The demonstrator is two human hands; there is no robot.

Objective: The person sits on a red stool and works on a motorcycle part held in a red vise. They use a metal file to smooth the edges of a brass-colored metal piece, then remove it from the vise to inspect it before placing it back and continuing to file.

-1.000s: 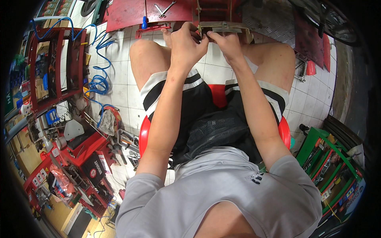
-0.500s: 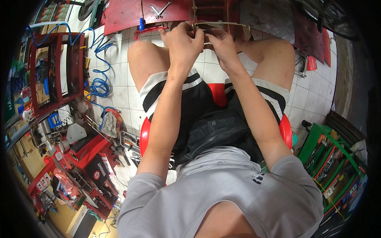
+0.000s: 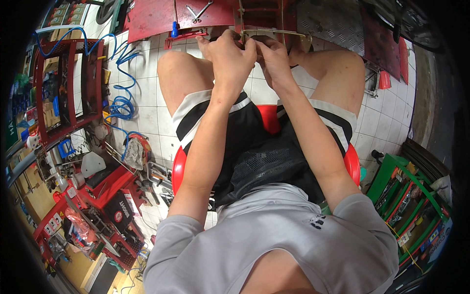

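Observation:
A pale metal bracket [image 3: 298, 36] lies crosswise at the edge of a red metal platform [image 3: 208, 17], between my knees. My left hand [image 3: 230, 61] is closed at its left end, fingertips partly hidden behind the knuckles. My right hand [image 3: 274, 61] is curled beside it, thumb and fingers pressed at the same end just below the bracket; whatever small part they grip is hidden. On the platform left of my hands are a blue-handled screwdriver [image 3: 175, 29] and metal wrenches [image 3: 198, 13].
I sit on a red stool [image 3: 178, 166]. At left are a red rack [image 3: 73, 85], a coiled blue hose [image 3: 122, 108] and a tool-laden red cart [image 3: 110, 176]. A green tool rack [image 3: 406, 191] stands at lower right; a treadplate sheet [image 3: 328, 29] lies at upper right.
My right hand has curled further under the bracket and closer to my left hand, whose thumb has shifted slightly. The view has moved slightly; the tools around me lie as before.

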